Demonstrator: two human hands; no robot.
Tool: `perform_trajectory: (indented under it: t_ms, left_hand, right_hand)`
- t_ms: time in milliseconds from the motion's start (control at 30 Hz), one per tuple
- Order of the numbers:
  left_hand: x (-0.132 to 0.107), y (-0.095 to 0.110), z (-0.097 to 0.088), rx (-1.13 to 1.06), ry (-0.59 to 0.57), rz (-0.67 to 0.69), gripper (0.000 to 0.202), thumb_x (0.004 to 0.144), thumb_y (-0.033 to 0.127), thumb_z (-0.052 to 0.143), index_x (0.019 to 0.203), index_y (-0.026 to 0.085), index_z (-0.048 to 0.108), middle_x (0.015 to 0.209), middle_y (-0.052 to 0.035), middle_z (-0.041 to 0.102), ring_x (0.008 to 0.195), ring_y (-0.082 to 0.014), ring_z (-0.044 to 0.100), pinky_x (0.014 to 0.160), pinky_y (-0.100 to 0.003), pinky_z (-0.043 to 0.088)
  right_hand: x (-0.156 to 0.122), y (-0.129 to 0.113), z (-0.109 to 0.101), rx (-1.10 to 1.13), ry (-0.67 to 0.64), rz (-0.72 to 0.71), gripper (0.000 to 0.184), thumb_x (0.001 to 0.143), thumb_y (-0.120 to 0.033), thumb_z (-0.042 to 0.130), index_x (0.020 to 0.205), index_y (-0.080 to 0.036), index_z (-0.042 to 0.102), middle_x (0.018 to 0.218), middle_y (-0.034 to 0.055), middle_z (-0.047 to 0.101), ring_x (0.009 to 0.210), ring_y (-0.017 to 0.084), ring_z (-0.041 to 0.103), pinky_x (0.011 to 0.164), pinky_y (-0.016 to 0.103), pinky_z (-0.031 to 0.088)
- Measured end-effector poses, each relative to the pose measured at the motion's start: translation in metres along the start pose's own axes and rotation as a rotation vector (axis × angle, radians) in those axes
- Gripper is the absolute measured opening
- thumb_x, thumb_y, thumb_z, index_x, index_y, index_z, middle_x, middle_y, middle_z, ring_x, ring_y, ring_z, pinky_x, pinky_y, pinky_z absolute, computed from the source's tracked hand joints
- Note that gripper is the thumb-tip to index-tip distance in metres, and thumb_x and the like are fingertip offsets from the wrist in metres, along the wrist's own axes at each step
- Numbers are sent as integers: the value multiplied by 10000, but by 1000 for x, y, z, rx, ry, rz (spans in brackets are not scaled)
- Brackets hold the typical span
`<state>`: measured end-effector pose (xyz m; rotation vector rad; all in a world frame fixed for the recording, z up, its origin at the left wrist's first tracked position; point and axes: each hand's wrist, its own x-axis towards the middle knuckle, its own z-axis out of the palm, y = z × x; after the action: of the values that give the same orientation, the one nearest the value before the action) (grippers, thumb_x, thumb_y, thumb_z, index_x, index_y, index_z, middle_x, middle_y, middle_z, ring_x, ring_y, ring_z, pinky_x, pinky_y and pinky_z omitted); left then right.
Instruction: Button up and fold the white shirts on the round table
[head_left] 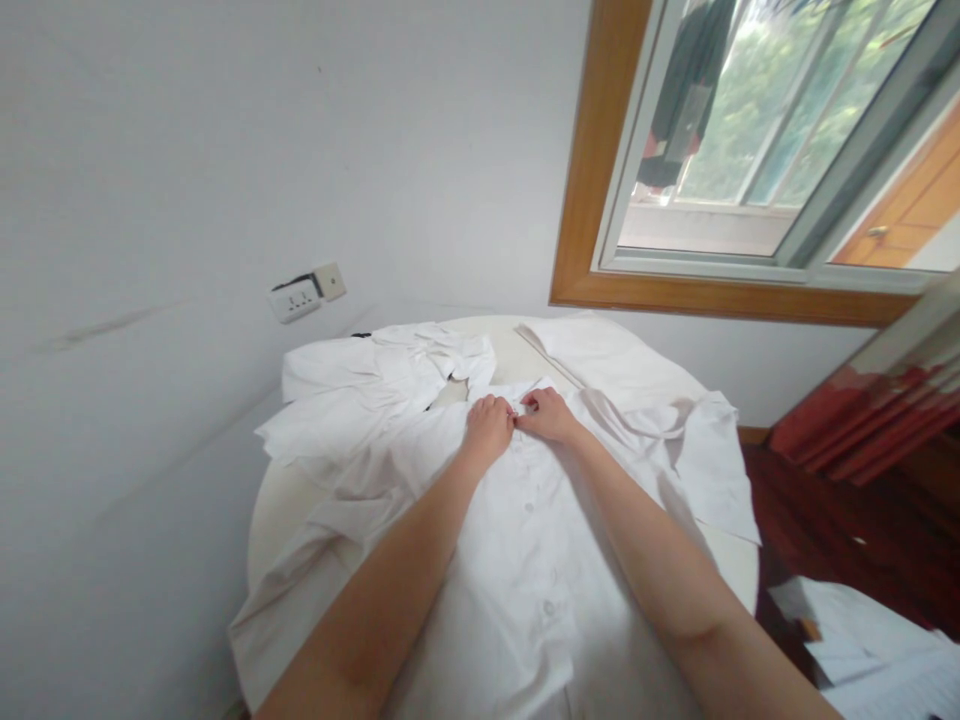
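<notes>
A white button-front shirt (502, 540) is spread over the round cream table (262, 510), its collar end away from me and its buttons in a line down the middle. Near the top of that line my left hand (491, 425) is closed on the front edge of the shirt. My right hand (549, 415) pinches the same spot from the other side, fingertips almost meeting the left ones. What lies right between the fingertips, a button or just cloth, is too small to make out.
Another bunched white garment (375, 370) lies at the table's back left, and folded white cloth (615, 350) at the back right. A wall socket (295, 299) is behind. White papers or cloth (877, 640) sit low at right, near a red curtain (870, 420). A wood-framed window (720, 290) is above.
</notes>
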<state>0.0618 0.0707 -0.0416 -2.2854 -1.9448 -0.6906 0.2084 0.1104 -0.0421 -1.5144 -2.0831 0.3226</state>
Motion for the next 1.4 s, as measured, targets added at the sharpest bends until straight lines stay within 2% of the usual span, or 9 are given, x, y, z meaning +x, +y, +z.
perform_trajectory:
  t_ms: [167,367,533,700,900,1033,1133,1233,1400]
  left_hand:
    - [1,-2,1,-22,15,-7,145,898,255,480,937,160,582,973,-91,594,968,-230,546,884,-368,415]
    - [-2,2,-4,12,12,-35,154,913,272,455,942,167,564,972,-88,608,973,-226,550,867,-354,403]
    - [-5,6,-9,64,-9,-74,164,921,301,447,958,181,553,966,-86,630,968,-228,567,825,-338,397]
    - [-5,7,-13,93,-25,-90,200,939,309,403,981,176,547,923,-88,650,939,-232,590,776,-328,396]
    - [-5,8,-15,118,-12,-54,228,939,309,392,931,184,582,888,-77,673,909,-234,606,739,-323,388]
    - [-4,5,-14,56,-5,-66,224,918,333,440,871,211,622,840,-55,691,867,-223,618,706,-308,376]
    - [-2,2,-12,-34,-23,-122,250,911,376,457,861,226,649,823,-42,706,823,-203,628,673,-288,365]
    - [0,1,-11,-128,-44,-204,259,899,413,481,859,236,665,837,-26,718,791,-180,631,643,-268,352]
    - [1,2,-13,-215,-53,-256,274,899,441,475,866,248,667,814,-9,717,740,-162,626,605,-250,338]
  right_hand:
    - [-3,-5,-2,-36,21,1,445,638,-465,702,981,-181,673,966,80,633,918,215,588,838,318,451]
    - [-11,-21,-8,-93,39,27,354,721,-441,645,954,-177,681,1016,107,598,959,231,549,843,332,433]
    - [-16,-30,-12,-158,24,26,289,758,-318,612,998,-167,669,1055,115,577,994,235,515,835,317,416]
    - [-14,-27,-11,-147,30,26,258,759,-186,579,1000,-164,671,1026,107,584,971,218,512,822,292,397]
    - [-15,-23,-8,-145,95,-18,216,796,-258,590,968,-155,670,961,101,595,915,208,514,814,285,391]
    - [-14,-22,-8,-155,73,-54,198,805,-188,535,922,-157,690,920,102,605,907,205,519,761,267,384]
    - [-9,-20,-14,-51,127,-22,188,781,-174,523,872,-149,686,844,73,609,805,173,523,708,250,374]
    - [-5,-19,-21,144,167,62,170,767,-218,521,818,-145,666,728,25,595,688,145,508,644,239,362]
    - [-13,-14,-13,456,78,142,206,754,-287,491,784,-157,648,634,-20,575,608,129,500,574,225,348]
